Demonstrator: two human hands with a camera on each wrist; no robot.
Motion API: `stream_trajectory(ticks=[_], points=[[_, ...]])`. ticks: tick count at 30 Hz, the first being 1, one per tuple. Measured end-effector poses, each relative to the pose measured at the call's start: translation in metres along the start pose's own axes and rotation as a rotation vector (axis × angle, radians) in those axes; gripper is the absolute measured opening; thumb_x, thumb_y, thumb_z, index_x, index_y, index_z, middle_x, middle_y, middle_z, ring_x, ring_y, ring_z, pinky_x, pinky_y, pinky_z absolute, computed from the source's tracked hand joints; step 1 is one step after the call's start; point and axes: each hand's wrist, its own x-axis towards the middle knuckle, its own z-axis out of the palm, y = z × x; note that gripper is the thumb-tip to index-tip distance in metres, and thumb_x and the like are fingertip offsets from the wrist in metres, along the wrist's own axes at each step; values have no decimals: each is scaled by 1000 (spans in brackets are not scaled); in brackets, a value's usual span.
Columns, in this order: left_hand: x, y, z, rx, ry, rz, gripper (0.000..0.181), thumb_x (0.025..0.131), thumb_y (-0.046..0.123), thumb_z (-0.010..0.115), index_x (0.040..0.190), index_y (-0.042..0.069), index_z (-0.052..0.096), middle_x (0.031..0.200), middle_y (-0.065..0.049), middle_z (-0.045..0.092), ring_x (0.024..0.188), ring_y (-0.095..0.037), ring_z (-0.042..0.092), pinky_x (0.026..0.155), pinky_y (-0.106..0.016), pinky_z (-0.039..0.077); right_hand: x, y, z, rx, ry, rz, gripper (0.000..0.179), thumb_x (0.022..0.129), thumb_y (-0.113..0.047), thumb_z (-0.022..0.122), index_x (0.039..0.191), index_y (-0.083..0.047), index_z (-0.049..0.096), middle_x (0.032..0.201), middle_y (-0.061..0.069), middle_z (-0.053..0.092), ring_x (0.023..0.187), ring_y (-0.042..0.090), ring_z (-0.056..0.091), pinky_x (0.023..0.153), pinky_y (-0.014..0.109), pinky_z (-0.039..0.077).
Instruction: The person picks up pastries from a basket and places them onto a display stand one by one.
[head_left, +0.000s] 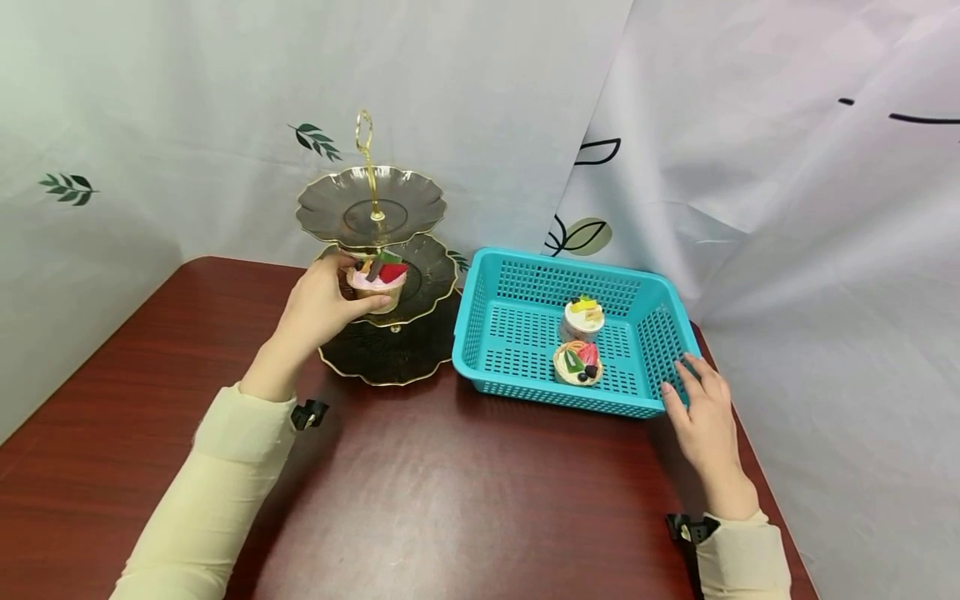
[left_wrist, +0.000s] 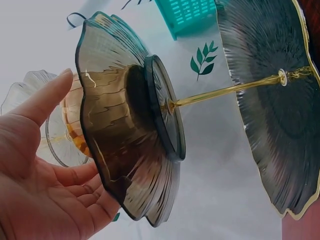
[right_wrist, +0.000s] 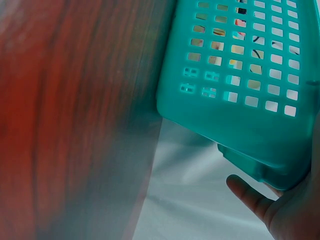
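Cream fabric closest: sleeves point(head_left: 243, 450) with black wrist mounts point(head_left: 307, 414) at the cuffs. Just past these, with the left hand point(head_left: 318, 296), grips a pink-topped cup dessert point(head_left: 378, 287) narrowly between thumb and fingers. Has it ahead and to the right of the left palm, long axis near upright, over the front left of the middle tier point(head_left: 431, 275) and lower than the top tier point(head_left: 412, 196). Cannot tell of any contact between its base and the plate. Far nearer to the left hand than to the right hand point(head_left: 705, 408), this one spread wide, holding nothing, fingertips at the right rim of a turquoise basket point(head_left: 525, 393). Inside, a fruit tart point(head_left: 576, 363) and, behind, a white-topped cup dessert point(head_left: 583, 323); basket's length running left to right, slightly skewed. To its left, a dark, gold-edged stand point(head_left: 372, 183). Underneath, glossy red-brown table point(head_left: 420, 492), glare toward the front. Beyond, creased pale cloth point(head_left: 465, 100) with green leaf prints point(head_left: 315, 140).
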Motion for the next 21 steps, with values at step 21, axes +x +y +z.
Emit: stream_trajectory(ticks=[21], points=[[-20,8,6,-56,270,159,60,76,17,81,121,-7,50,106,-25,49,101,-37,43,81,-42,33,0,0,0,3,6,-18,50,99,-25,49,135,11,47,146,25,38,134,47,28,102,63,28]])
